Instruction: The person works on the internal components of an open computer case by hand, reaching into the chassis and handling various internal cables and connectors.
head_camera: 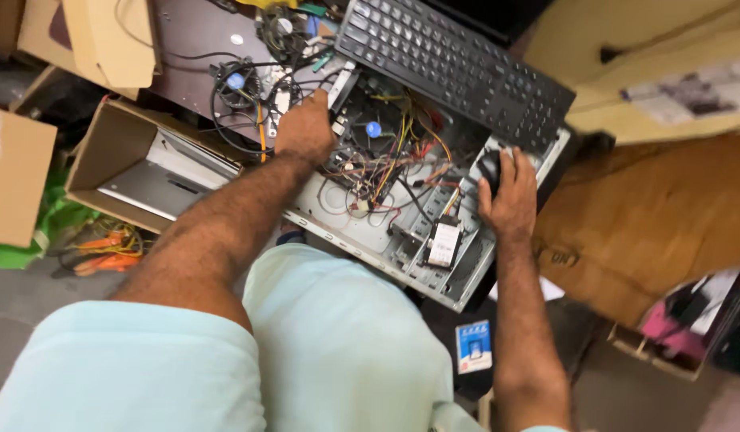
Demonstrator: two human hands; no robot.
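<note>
An open grey computer case (346, 228) lies on its side in front of me, full of coloured wires (394, 156) and a circuit board. My left hand (304, 128) reaches into its upper left corner, fingers curled against a small white part at the case edge. My right hand (510, 196) grips the case's right side, wrapped over a black rounded object (488, 168). A black keyboard (458, 68) rests across the top of the case. A small drive with a white label (444, 242) sits in the lower bay.
An open cardboard box (118, 164) holding a grey metal device stands at the left. Loose fans and cables (242, 84) lie behind the case. A brown fabric bag (642, 216) is at the right. A small blue and white box (473, 346) lies on the floor. Orange cables (106, 248) at lower left.
</note>
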